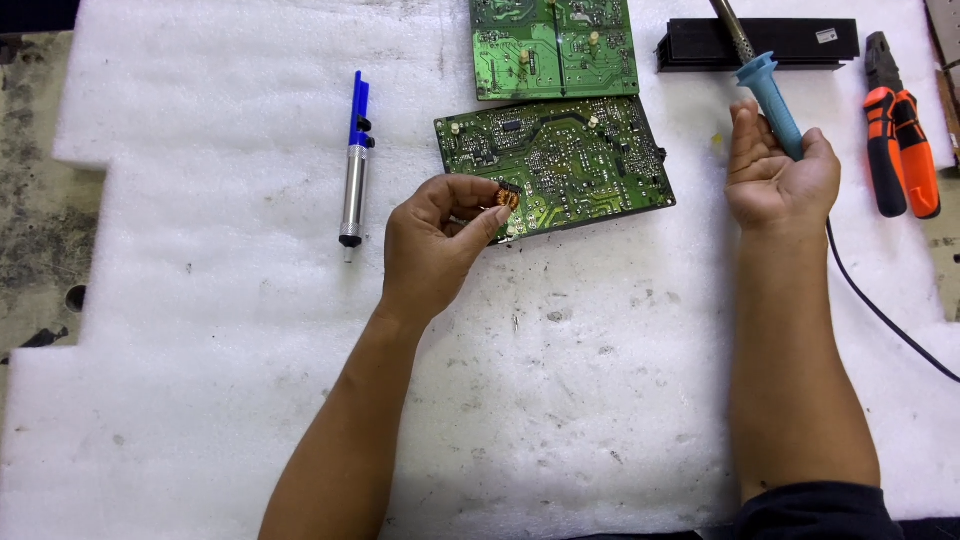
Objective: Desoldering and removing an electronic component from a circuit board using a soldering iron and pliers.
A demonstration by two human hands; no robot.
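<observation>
We work on a white foam sheet [560, 400] that covers the bench, soft under the parts. Our landmark is the green circuit board [556, 165] lying solder side up near the middle; a second green board [553, 45] lies just beyond it, touching or nearly so. Right of the landmark, a black finned bar [780, 42] sits at the far edge, and orange-handled pliers [900, 140] lie further right. Well left of the board rests a blue and silver desoldering pump [354, 165].

Our right hand [780, 175], palm up and right of the board, curls loosely around a blue-handled soldering iron [765, 95], tip angled away, probably to keep heat off the foam. Our left hand [435, 240] hovers at the board's near left corner, thumb and fingers pinching a small copper-wound component [507, 197], raised for a look.
</observation>
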